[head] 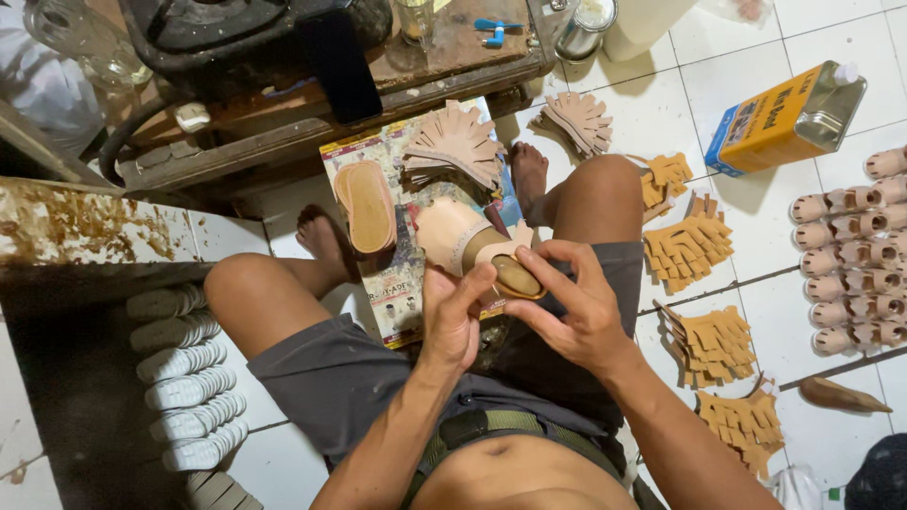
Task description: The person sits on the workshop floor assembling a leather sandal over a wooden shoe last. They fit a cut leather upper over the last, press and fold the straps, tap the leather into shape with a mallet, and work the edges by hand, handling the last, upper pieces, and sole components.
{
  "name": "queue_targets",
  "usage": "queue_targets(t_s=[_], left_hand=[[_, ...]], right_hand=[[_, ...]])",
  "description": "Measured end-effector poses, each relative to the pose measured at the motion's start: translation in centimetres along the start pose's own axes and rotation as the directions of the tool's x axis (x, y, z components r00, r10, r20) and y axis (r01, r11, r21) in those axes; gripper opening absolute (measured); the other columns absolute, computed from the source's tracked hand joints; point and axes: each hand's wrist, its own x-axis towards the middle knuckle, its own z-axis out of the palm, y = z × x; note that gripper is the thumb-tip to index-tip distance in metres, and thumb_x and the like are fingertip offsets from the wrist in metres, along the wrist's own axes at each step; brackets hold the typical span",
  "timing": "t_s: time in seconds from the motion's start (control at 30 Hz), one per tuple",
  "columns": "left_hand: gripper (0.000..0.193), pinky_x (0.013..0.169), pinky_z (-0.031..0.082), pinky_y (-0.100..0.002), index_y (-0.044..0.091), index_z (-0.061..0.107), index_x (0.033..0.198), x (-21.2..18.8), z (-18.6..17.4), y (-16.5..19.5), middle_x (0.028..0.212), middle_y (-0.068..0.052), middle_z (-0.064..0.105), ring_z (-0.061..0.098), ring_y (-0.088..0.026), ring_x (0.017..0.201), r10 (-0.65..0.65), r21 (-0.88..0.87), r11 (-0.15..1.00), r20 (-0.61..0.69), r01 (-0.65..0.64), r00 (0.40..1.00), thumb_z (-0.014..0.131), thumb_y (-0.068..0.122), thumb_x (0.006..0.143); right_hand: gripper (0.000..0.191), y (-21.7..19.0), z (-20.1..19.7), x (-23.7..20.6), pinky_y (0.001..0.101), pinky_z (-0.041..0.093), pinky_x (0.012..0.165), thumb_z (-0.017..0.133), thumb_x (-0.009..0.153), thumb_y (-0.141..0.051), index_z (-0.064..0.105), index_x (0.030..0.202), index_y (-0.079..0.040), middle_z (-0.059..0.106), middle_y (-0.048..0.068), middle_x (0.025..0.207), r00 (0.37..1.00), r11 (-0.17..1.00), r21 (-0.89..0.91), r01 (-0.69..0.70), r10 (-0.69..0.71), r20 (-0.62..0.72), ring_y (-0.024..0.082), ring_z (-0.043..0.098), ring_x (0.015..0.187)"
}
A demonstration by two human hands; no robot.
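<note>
I sit on a tiled floor with both hands raised over my lap. My left hand (452,316) and my right hand (567,302) together grip a small tan leather shoe piece (515,276) with a dark oval patch on it; fingers of both hands press its edges. Just beyond it lies a pale, rounded leather upper (446,231). A tan shoe sole (367,206) rests on a printed paper sheet (397,283) between my legs. A fan of cut leather pieces (455,144) lies at the far end of that sheet.
A low wooden bench (283,113) with a dark stove and jars stands ahead. A yellow-and-blue metal can (784,118) lies at right. Rows of shoe lasts (850,255) and stacks of yellow fringed cut-outs (688,247) cover the right floor. White soles (184,378) lie stacked at left.
</note>
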Motion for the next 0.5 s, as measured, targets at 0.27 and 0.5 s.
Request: queue_targets(t_s=[0.27, 0.5], left_hand=[[0.054, 0.1, 0.051, -0.035, 0.002, 0.053, 0.134, -1.3, 0.9, -0.2, 0.119, -0.007, 0.064, 0.064, -0.018, 0.11, 0.149, 0.058, 0.988, -0.126, -0.142, 0.981, 0.079, 0.01, 0.087], [0.047, 0.097, 0.051, -0.036, 0.001, 0.054, 0.133, -1.5, 0.3, -0.1, 0.12, -0.008, 0.066, 0.065, -0.018, 0.11, -0.031, -0.064, 0.998, -0.167, 0.02, 0.985, 0.075, 0.016, 0.094]], right_hand=[[0.056, 0.3, 0.9, -0.3, 0.0356, 0.053, 0.098, 0.089, 0.077, -0.012, 0.067, 0.127, 0.001, 0.062, 0.017, 0.123, 0.996, 0.991, 0.135, 0.008, 0.003, -0.088, 0.029, 0.064, 0.112], [0.052, 1.2, 1.1, -0.3, 0.0356, 0.053, 0.099, 0.088, 0.078, -0.006, 0.068, 0.125, 0.001, 0.066, 0.014, 0.123, 0.998, 0.986, 0.161, -0.046, 0.052, -0.035, 0.028, 0.065, 0.113]])
